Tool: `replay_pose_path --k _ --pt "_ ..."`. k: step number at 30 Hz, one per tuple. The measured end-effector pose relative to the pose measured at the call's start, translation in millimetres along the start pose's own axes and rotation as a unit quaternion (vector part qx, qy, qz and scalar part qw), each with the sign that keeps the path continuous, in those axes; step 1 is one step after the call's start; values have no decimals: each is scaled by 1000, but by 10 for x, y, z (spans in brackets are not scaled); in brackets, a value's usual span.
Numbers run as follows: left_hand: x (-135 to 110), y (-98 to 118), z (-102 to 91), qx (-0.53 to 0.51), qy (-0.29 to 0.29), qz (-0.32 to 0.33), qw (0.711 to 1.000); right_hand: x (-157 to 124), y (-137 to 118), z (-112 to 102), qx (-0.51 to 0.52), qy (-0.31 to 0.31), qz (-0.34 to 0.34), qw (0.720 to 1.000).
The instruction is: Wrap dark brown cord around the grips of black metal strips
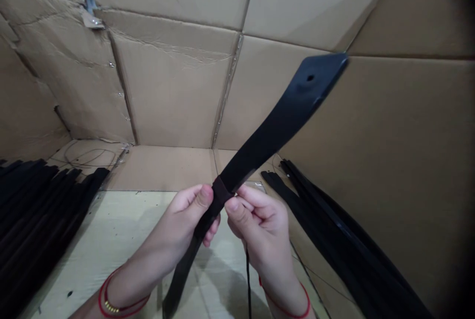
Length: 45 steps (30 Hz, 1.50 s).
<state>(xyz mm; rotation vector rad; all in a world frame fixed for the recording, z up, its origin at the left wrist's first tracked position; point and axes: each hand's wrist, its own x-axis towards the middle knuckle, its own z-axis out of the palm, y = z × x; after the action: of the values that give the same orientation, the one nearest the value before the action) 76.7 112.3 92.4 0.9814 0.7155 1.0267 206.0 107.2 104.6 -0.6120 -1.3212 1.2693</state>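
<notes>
**Q:** Where does the strap lie relative to the hands?

**A:** A long black strap (276,128) passes upward between the left hand (178,230) and the right hand (260,232). Its wider end, pierced by a round hole (310,77), rises tilted away from the hands and toward the right. Its lower end runs down below the hands, toward the person.

**Q:** What is the state of each hand?

**A:** The hands are close together, and both are clamped on the strap. The left thumb (204,196) presses from the left side, and the right thumb (232,205) from the right. A dark band (221,193) wraps the strap at the pinch, touching the fingers of both hands. A thin black cord (248,279) hangs below the right hand.

**Q:** What lies beside the hands?

**A:** Left of the left hand, a stack of black straps (37,200) rests beside a pale board (111,240). Right of the right hand lies a bundle of black straps (345,225). Beyond the hands stands a cardboard wall (170,86). A red string bracelet circles each wrist: (122,299) on the left, (287,304) on the right.
</notes>
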Motion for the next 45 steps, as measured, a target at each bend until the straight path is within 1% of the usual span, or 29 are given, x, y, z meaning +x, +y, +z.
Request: replay_pose_path --k 1,3,5,6,8,9,11,13,16,18,20,23,25,28,31,32,34,36,37,39,41,42,43,44,45 --pt "-8 4 8 -7 -2 -10 1000 -2 13 6 -2 3 3 1000" --pt "-31 27 -5 -66 -37 -69 995 0 47 9 -21 12 9 1000" --pt "-47 63 -50 -147 -112 -144 972 12 73 3 -58 28 1 998" --pt "-49 82 -79 -181 -153 -167 957 20 78 -2 -80 38 -4 996" --pt "-42 114 -134 -216 -208 -175 938 33 70 -9 -119 68 -13 990" --pt "-37 125 -153 -210 -219 -167 938 37 59 -10 -133 85 -19 987" --pt "-36 134 -165 -161 -204 -139 955 40 31 -7 -148 112 -23 982" --pt "-49 130 -145 -85 -161 -103 978 37 7 4 -146 123 -19 981" --pt "-77 117 -92 4 -81 -49 995 26 -10 27 -121 108 -10 987" --pt "-82 104 -63 6 -58 -48 997 11 -14 42 -117 95 -26 988" --pt "-75 83 -46 -26 -58 -65 996 -9 -20 50 -130 100 -51 985" --pt "-63 35 -37 -75 -88 -85 990 -37 -32 55 -143 113 -74 980" --pt "-63 3 -42 -93 -106 -82 987 -49 -33 60 -137 112 -80 981" --pt "-69 -27 -63 -94 -110 -60 988 -58 -21 86 -119 128 -84 981" --pt "-76 -28 -81 -55 -139 -61 987 -63 -16 111 -111 139 -86 980" --pt "-80 -25 -81 -42 -143 -62 987 -63 -19 110 -109 137 -81 981" --pt "-86 -19 -75 -40 -130 -53 989 -54 -27 82 -100 122 -55 986" --pt "-87 -25 -73 -62 -106 -32 992 -31 -32 18 -74 87 -11 993" --pt "-84 -33 -79 -72 -107 -23 991 -17 -32 -23 -57 58 18 997" --pt "-70 -56 -106 -96 -146 -18 984 14 -26 -110 -23 -16 71 997" --pt "-47 -82 -140 -130 -214 -37 967 38 -17 -180 -1 -77 102 992" --pt "-35 -92 -151 -146 -246 -59 956 46 -15 -202 4 -94 106 990" --pt "-22 -100 -152 -147 -262 -85 950 51 -16 -215 7 -97 103 990" --pt "-12 -106 -143 -134 -252 -103 953 55 -18 -217 7 -88 95 992" --pt "-5 -110 -122 -105 -218 -104 965 57 -22 -210 5 -72 90 993"
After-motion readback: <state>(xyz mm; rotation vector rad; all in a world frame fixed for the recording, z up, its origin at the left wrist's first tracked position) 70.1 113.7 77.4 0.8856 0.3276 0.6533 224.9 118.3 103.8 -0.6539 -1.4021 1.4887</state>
